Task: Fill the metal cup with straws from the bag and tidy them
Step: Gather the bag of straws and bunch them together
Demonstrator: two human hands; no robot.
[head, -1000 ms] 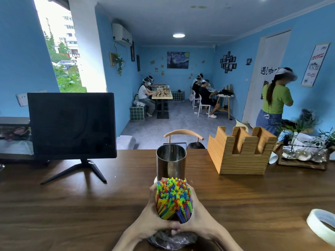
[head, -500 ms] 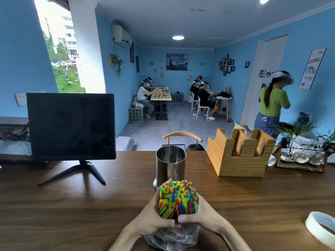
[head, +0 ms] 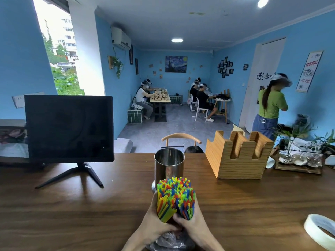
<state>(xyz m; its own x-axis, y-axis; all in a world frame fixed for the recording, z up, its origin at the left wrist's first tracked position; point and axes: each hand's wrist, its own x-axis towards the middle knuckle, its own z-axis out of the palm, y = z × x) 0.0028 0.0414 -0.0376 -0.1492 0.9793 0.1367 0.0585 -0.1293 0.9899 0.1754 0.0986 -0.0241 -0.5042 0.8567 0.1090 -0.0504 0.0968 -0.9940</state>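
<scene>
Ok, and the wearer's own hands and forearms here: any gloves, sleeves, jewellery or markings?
Both are bare. The left hand and right hand show no gloves, rings or markings, and both forearms are uncovered down to the frame's lower edge: no sleeve, watch or bracelet in view.

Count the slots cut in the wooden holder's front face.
2. Wooden holder: left slot and right slot, side by side near the top edge. Slots on other faces may be hidden.

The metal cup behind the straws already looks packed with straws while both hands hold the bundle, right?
Not quite: the head view shows the metal cup empty. Both hands, left hand and right hand, do hold the straws.
</scene>
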